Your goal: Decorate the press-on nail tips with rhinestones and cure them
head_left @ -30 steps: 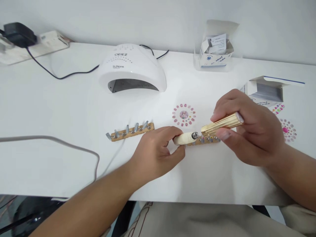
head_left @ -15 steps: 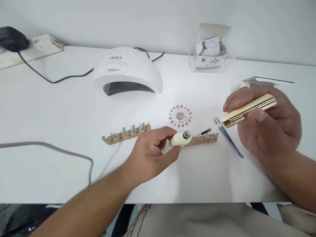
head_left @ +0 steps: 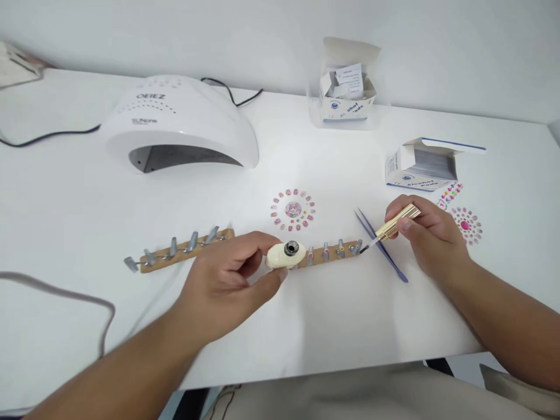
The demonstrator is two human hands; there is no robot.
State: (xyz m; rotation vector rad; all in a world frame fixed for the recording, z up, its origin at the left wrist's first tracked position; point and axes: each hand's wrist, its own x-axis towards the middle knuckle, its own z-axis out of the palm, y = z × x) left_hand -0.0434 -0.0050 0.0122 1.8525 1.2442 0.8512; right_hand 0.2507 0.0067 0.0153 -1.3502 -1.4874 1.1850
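My left hand [head_left: 238, 277] grips a cream nail polish bottle [head_left: 280, 256], its dark open neck facing up. Pinched in my right hand [head_left: 426, 236] is a gold-capped nail polish brush [head_left: 397, 223], its dark tip pointing down and left. That tip is at the rightmost grey false nail [head_left: 357, 247] on a wooden nail stand [head_left: 333, 254]; whether it touches, I cannot tell. Several nails on this stand carry small coloured decorations, and the bottle hides its left end. A second wooden stand [head_left: 201, 246] with grey nails lies left, partly behind my left hand.
A white nail lamp [head_left: 184, 125] stands at the back left. Purple tweezers [head_left: 385, 251] lie beside the right stand. An alcohol pad box [head_left: 420, 169] and another open box [head_left: 347, 102] stand behind. Rings of nail stickers [head_left: 293, 209] lie mid-table, with more at right. A cable [head_left: 65, 290] crosses the left.
My right hand has lowered the brush and brought its tip to the stand's right end. The view has shifted right, uncovering the alcohol pad box and more stickers. My left hand still holds the bottle.
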